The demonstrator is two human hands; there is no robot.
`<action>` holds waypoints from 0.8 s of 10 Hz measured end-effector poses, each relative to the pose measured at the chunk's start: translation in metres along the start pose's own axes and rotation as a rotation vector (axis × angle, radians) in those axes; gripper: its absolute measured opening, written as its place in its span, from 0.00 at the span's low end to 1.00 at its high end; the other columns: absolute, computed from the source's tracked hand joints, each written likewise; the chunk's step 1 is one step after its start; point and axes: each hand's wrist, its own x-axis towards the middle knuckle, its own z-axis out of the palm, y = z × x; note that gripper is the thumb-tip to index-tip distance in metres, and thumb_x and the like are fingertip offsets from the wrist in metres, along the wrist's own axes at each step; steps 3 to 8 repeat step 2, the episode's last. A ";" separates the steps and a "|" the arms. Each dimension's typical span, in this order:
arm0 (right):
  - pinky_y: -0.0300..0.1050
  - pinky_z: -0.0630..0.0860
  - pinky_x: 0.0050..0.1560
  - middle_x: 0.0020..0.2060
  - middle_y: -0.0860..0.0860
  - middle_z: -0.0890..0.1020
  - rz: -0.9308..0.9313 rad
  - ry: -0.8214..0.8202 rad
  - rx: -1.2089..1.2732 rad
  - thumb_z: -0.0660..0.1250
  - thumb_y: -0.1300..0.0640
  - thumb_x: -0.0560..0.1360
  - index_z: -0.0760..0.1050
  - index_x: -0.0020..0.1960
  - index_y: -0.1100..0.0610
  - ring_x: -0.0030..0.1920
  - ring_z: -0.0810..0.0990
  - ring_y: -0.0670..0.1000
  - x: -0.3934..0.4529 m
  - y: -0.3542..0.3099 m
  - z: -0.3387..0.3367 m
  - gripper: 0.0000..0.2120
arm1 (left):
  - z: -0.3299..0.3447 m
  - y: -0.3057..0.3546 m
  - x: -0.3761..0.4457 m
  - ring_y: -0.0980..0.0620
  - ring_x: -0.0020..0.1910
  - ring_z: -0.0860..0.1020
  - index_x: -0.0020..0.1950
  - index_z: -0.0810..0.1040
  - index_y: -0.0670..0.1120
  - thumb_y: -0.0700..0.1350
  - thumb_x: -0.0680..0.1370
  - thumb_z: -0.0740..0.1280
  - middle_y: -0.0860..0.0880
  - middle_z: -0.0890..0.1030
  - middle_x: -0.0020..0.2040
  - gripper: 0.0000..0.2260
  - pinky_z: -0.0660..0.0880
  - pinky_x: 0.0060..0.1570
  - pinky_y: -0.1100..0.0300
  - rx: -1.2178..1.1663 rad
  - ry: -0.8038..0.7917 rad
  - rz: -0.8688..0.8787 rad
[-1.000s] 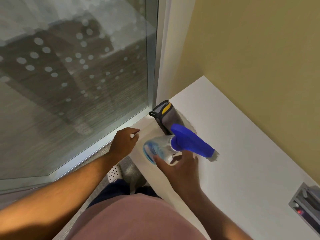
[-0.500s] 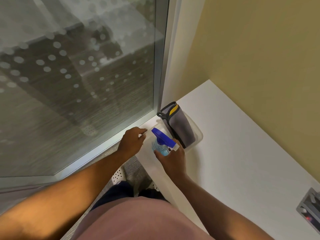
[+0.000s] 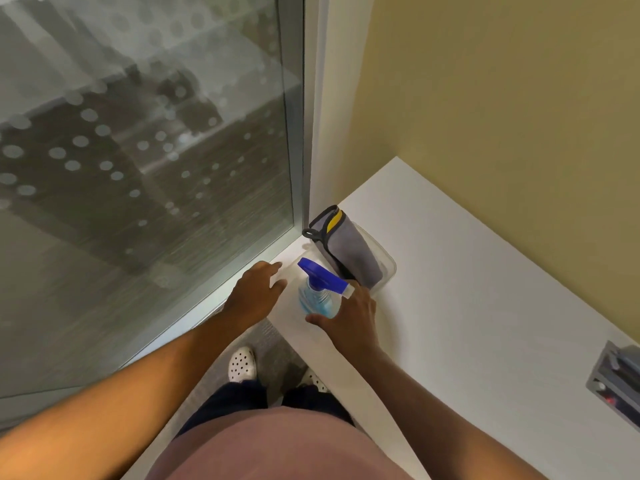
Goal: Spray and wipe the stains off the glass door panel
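Observation:
The glass door panel [image 3: 145,161], patterned with frosted dots, fills the left side. A spray bottle [image 3: 317,296] with blue liquid and a blue trigger head stands upright at the near end of a clear plastic tray [image 3: 388,268] on the white table [image 3: 467,306]. My right hand [image 3: 349,317] is wrapped around the bottle's right side, thumb at its base. A folded grey cloth [image 3: 349,258] with a yellow tag lies in the tray's far part. My left hand [image 3: 254,294] rests with fingers spread on the table corner, touching the tray's near-left rim.
The metal door frame [image 3: 298,133] runs down beside the tray, with a yellow wall [image 3: 502,116] behind the table. A grey power socket box [image 3: 616,386] is set into the table at the far right. My white perforated shoes [image 3: 242,365] stand on grey carpet below.
My right hand has brought the spray bottle from lying tilted in the air down to standing upright in the tray. The left hand stayed at the table corner.

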 end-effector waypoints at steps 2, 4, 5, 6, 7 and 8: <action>0.32 0.72 0.60 0.60 0.51 0.83 -0.152 0.190 -0.122 0.78 0.58 0.74 0.79 0.63 0.53 0.59 0.79 0.49 0.000 -0.001 -0.043 0.20 | -0.045 0.021 0.007 0.48 0.56 0.80 0.78 0.75 0.46 0.47 0.87 0.64 0.44 0.79 0.71 0.19 0.77 0.60 0.55 0.092 0.143 0.268; 0.32 0.72 0.60 0.60 0.51 0.83 -0.152 0.190 -0.122 0.78 0.58 0.74 0.79 0.63 0.53 0.59 0.79 0.49 0.000 -0.001 -0.043 0.20 | -0.045 0.021 0.007 0.48 0.56 0.80 0.78 0.75 0.46 0.47 0.87 0.64 0.44 0.79 0.71 0.19 0.77 0.60 0.55 0.092 0.143 0.268; 0.32 0.72 0.60 0.60 0.51 0.83 -0.152 0.190 -0.122 0.78 0.58 0.74 0.79 0.63 0.53 0.59 0.79 0.49 0.000 -0.001 -0.043 0.20 | -0.045 0.021 0.007 0.48 0.56 0.80 0.78 0.75 0.46 0.47 0.87 0.64 0.44 0.79 0.71 0.19 0.77 0.60 0.55 0.092 0.143 0.268; 0.32 0.72 0.60 0.60 0.51 0.83 -0.152 0.190 -0.122 0.78 0.58 0.74 0.79 0.63 0.53 0.59 0.79 0.49 0.000 -0.001 -0.043 0.20 | -0.045 0.021 0.007 0.48 0.56 0.80 0.78 0.75 0.46 0.47 0.87 0.64 0.44 0.79 0.71 0.19 0.77 0.60 0.55 0.092 0.143 0.268; 0.32 0.72 0.60 0.60 0.51 0.83 -0.152 0.190 -0.122 0.78 0.58 0.74 0.79 0.63 0.53 0.59 0.79 0.49 0.000 -0.001 -0.043 0.20 | -0.045 0.021 0.007 0.48 0.56 0.80 0.78 0.75 0.46 0.47 0.87 0.64 0.44 0.79 0.71 0.19 0.77 0.60 0.55 0.092 0.143 0.268; 0.32 0.72 0.60 0.60 0.51 0.83 -0.152 0.190 -0.122 0.78 0.58 0.74 0.79 0.63 0.53 0.59 0.79 0.49 0.000 -0.001 -0.043 0.20 | -0.045 0.021 0.007 0.48 0.56 0.80 0.78 0.75 0.46 0.47 0.87 0.64 0.44 0.79 0.71 0.19 0.77 0.60 0.55 0.092 0.143 0.268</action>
